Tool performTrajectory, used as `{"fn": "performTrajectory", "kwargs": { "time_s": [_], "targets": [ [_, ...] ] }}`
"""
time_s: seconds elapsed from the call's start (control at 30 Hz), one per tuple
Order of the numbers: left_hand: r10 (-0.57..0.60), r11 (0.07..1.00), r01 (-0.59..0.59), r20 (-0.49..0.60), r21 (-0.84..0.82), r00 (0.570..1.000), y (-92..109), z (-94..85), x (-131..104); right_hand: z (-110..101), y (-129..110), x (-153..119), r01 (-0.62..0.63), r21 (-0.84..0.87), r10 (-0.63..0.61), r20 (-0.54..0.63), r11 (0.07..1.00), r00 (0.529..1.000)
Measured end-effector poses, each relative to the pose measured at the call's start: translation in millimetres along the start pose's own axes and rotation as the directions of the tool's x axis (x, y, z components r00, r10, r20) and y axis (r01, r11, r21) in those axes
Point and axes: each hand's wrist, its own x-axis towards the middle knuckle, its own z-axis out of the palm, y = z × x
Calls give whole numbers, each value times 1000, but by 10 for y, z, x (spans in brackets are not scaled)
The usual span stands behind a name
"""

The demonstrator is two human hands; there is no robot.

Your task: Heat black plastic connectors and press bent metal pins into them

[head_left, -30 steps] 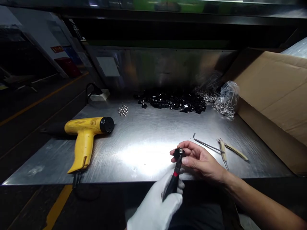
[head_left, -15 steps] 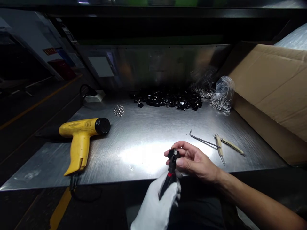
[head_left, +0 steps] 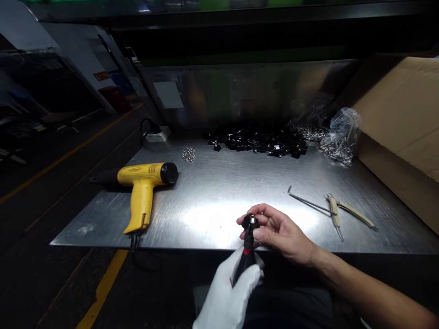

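My left hand (head_left: 230, 288), in a white glove, is wrapped round the dark handles of a pair of pliers (head_left: 246, 256) with a red band. The jaws point away from me and meet a small black part (head_left: 245, 222). On top of that part a shiny metal fitting (head_left: 253, 219) stands up. My bare right hand (head_left: 279, 230) pinches the black part between thumb and fingers. Both hands are over the table's front edge. How the jaws grip the fitting is too small to make out.
On the metal table (head_left: 206, 192) lie a yellow heat gun (head_left: 142, 176), small metal fittings (head_left: 188, 154), a pile of black parts (head_left: 264, 141), a hex key (head_left: 308, 202) and cream-handled cutters (head_left: 353, 214). Bagged metal pieces (head_left: 339, 141) sit beside a cardboard box (head_left: 401, 109) at right.
The camera view has swung left, so the table and its things appear farther right. Both hands keep the same hold on the pliers and the black part.
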Motion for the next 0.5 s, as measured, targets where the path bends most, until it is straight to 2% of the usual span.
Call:
{"fn": "performTrajectory", "kwargs": {
  "time_s": [0.13,0.37,0.5],
  "targets": [
    [-7,999,10,-67,34,998,-21,-31,-18,17,18,11,3,-12,-3,2,1000,1000],
    [0,1000,2,-89,22,996,-62,-85,-53,69,23,20,-2,-29,3,9,1000,1000],
    [-20,1000,21,-137,6,990,-32,-78,-60,97,44,55,-14,-57,14,7,998,1000]
  ]
}}
